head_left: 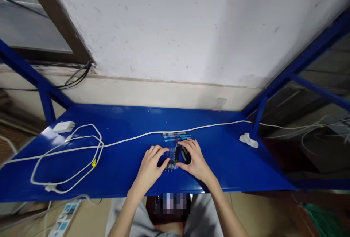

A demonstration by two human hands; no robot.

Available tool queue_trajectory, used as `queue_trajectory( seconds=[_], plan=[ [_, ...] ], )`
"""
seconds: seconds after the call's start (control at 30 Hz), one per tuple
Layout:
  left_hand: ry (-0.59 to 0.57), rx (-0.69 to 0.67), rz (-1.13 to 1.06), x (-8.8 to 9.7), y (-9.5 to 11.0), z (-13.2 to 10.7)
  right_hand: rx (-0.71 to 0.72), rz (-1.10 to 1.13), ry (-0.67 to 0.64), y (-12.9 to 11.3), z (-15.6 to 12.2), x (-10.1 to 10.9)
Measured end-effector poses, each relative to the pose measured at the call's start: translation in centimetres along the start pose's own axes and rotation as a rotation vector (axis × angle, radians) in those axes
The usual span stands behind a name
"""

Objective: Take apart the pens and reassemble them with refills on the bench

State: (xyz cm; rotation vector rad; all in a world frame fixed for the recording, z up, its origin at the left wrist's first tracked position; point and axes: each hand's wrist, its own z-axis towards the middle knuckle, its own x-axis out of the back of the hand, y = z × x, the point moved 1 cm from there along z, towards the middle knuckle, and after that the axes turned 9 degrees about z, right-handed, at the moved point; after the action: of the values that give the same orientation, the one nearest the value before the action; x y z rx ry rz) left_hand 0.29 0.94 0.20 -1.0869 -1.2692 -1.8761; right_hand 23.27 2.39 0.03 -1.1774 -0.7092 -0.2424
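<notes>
Pens (171, 155) lie between left hand (151, 164) and right hand (197, 161), long axes fore-and-aft, right nearer. Left fingers parted; right's hold unclear.

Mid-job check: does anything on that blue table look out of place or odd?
A crumpled white scrap, perhaps tissue, lies at the right end of the blue table, apart from the pens. On the left, a white cable sits in a loose, untidy loop. I see nothing spilled.
</notes>
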Motion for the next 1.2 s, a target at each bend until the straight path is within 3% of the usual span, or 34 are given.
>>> queue_trajectory(
  seconds=[0.6,0.83,1.2],
  plan=[
    [0.028,-0.044,-0.005,0.0,0.1,0.0,0.03,-0.053,0.047,-0.4,-0.1,-0.4],
    [0.012,-0.042,-0.037,0.1,0.0,0.0,0.019,0.059,0.048,-0.1,-0.1,0.0],
    [-0.021,-0.004,-0.071,0.1,-0.3,0.3,-0.037,0.126,-0.08,0.6,0.1,0.8]
  ],
)
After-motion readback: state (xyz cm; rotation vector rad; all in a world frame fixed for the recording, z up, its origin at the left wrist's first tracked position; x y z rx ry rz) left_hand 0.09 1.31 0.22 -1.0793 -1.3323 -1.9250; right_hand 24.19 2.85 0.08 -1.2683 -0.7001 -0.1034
